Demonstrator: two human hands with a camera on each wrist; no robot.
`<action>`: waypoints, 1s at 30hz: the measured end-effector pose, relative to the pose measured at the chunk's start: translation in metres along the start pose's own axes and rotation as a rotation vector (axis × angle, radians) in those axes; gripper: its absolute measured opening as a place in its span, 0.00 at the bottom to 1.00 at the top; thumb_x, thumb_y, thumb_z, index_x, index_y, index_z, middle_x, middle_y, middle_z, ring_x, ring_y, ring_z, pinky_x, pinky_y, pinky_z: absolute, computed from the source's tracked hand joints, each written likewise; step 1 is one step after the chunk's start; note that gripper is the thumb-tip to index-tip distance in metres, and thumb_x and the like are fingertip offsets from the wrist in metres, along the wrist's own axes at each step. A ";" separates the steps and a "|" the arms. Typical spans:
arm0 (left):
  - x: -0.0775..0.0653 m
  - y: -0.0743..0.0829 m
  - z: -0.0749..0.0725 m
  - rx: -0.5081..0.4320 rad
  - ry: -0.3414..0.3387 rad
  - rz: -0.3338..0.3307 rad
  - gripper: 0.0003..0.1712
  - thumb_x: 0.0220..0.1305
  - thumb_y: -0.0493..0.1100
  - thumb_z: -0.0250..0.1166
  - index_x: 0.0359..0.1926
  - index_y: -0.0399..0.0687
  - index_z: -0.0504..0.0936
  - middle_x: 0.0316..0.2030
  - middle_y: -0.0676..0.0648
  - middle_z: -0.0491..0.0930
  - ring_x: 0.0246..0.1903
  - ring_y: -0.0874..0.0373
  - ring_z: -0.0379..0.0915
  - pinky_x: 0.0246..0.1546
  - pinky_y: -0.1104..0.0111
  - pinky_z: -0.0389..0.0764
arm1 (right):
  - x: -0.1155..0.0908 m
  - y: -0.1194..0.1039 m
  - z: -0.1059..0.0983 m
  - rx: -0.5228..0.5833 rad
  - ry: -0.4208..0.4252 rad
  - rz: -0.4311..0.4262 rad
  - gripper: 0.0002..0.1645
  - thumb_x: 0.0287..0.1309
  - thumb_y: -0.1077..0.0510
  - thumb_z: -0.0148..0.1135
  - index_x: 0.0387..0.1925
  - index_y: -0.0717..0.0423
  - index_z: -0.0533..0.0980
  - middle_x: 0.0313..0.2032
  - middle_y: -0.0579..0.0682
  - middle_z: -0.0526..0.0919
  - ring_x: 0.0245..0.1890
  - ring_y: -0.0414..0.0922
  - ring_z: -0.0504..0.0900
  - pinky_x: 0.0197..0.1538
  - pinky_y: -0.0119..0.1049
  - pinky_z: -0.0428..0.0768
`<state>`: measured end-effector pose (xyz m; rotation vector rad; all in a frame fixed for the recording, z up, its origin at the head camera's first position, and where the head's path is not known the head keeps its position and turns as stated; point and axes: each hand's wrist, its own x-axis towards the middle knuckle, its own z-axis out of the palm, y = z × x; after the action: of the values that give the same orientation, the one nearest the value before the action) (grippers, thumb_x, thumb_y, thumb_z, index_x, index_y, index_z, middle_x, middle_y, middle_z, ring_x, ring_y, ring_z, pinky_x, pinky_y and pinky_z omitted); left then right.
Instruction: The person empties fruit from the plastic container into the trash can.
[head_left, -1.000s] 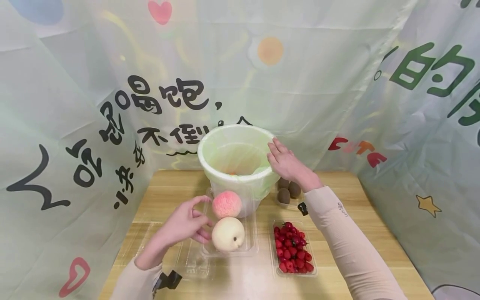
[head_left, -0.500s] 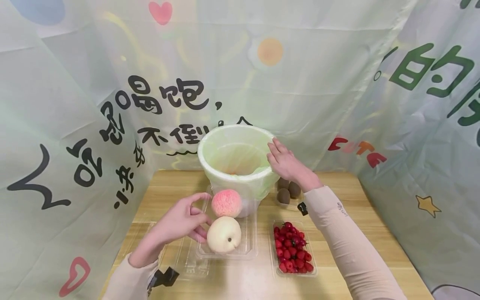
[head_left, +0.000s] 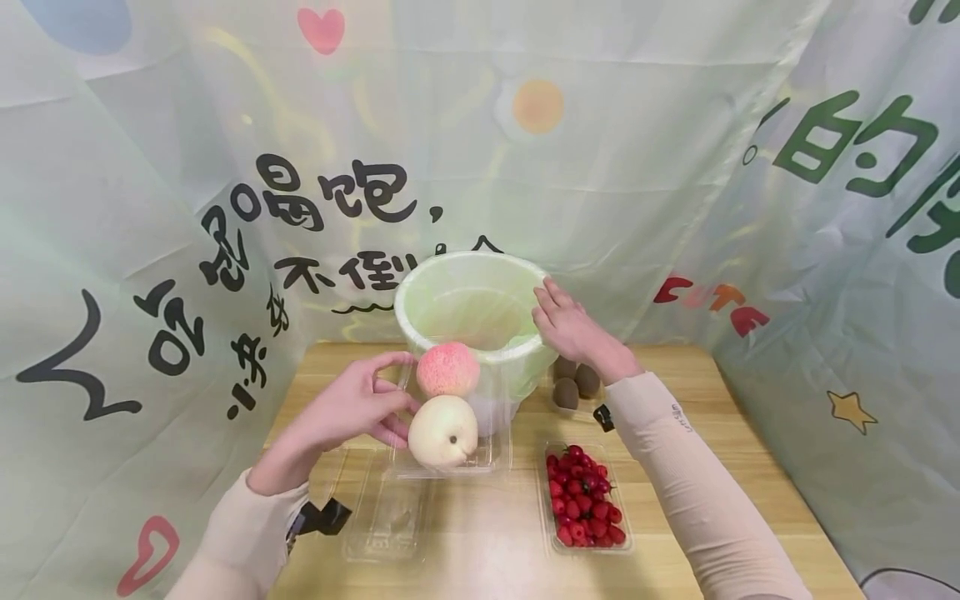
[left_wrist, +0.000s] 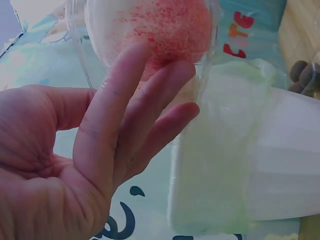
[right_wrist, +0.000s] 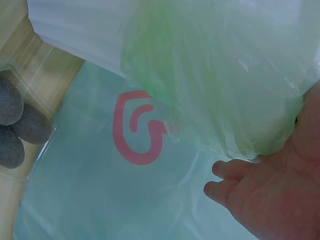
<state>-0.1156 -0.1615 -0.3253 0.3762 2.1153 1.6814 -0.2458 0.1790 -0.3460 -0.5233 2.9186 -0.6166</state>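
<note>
Pale green cloth (head_left: 637,142) hangs on three sides, printed with writing: black Chinese characters 喝饱 and 不倒 can be read at the back, a dark green 的 stands on the right, and "CUTE" in red, pink and orange letters sits lower down. Small print on the right sleeve (head_left: 682,429) is too fine to read with certainty.

Two round fruits, one pink fruit (head_left: 448,368) and one pale fruit (head_left: 442,433) with a single dark spot, lie in a clear container (head_left: 491,452) raised above the surface (head_left: 487,550). The left hand (head_left: 352,404) holds its left side, the thumb behind the plastic and the fingers (left_wrist: 160,95) in front, narrowed onto the wall. In the head view the container overlaps the front of one white bin (head_left: 403,310); whether they touch cannot be told.

A green bag (head_left: 536,371) lines the bin and folds over its rim. The right hand (head_left: 570,325) rests on the right of that rim, fingers close together; its thumb is hidden, so I cannot tell whether it grips.

Three brown fruits (head_left: 566,393) show in a tray beyond the right forearm. Nearer stands one punnet of red berries (head_left: 585,500), too crowded to count. Another clear plastic piece (head_left: 386,512) lies toward the left; wood grain shows between it and the berries, and rightward to the surface's edge.
</note>
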 end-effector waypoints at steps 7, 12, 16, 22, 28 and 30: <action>0.011 0.016 -0.012 -0.003 0.063 0.017 0.42 0.68 0.27 0.57 0.80 0.30 0.53 0.42 0.29 0.88 0.26 0.51 0.89 0.34 0.54 0.92 | 0.000 -0.002 -0.001 -0.002 0.000 0.003 0.39 0.84 0.44 0.25 0.85 0.60 0.42 0.86 0.58 0.33 0.86 0.59 0.37 0.84 0.64 0.42; 0.024 0.026 -0.019 -0.008 0.124 0.000 0.43 0.68 0.27 0.57 0.81 0.33 0.52 0.44 0.29 0.88 0.28 0.49 0.90 0.36 0.56 0.92 | -0.001 -0.002 -0.001 -0.011 -0.001 0.003 0.40 0.84 0.44 0.25 0.84 0.61 0.42 0.86 0.58 0.33 0.86 0.59 0.37 0.84 0.65 0.43; 0.037 0.032 -0.024 -0.018 0.167 -0.007 0.44 0.67 0.27 0.57 0.81 0.34 0.52 0.43 0.30 0.89 0.26 0.51 0.89 0.35 0.60 0.92 | -0.002 -0.001 -0.002 -0.003 0.001 -0.001 0.39 0.84 0.45 0.26 0.84 0.61 0.42 0.86 0.58 0.33 0.86 0.58 0.36 0.84 0.65 0.42; 0.060 0.041 -0.032 -0.017 0.233 -0.010 0.43 0.66 0.26 0.55 0.81 0.32 0.52 0.47 0.24 0.86 0.25 0.54 0.88 0.35 0.62 0.92 | -0.003 -0.002 -0.002 0.002 0.004 0.000 0.38 0.84 0.46 0.27 0.84 0.61 0.42 0.86 0.58 0.33 0.86 0.58 0.36 0.83 0.65 0.43; 0.083 0.049 -0.037 -0.017 0.318 -0.003 0.42 0.67 0.27 0.53 0.81 0.34 0.53 0.42 0.27 0.84 0.22 0.55 0.87 0.33 0.63 0.91 | -0.002 -0.001 -0.001 -0.012 0.005 0.001 0.39 0.84 0.45 0.25 0.84 0.61 0.42 0.86 0.58 0.33 0.86 0.58 0.36 0.84 0.65 0.42; 0.089 0.050 -0.039 -0.011 0.348 0.000 0.41 0.67 0.27 0.53 0.80 0.35 0.53 0.41 0.30 0.82 0.21 0.55 0.87 0.32 0.63 0.91 | -0.002 -0.001 0.000 -0.012 0.007 0.001 0.39 0.84 0.44 0.25 0.84 0.61 0.42 0.86 0.58 0.33 0.86 0.58 0.36 0.84 0.65 0.42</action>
<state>-0.2145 -0.1426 -0.2830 0.0828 2.3433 1.8687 -0.2441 0.1790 -0.3452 -0.5225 2.9307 -0.6029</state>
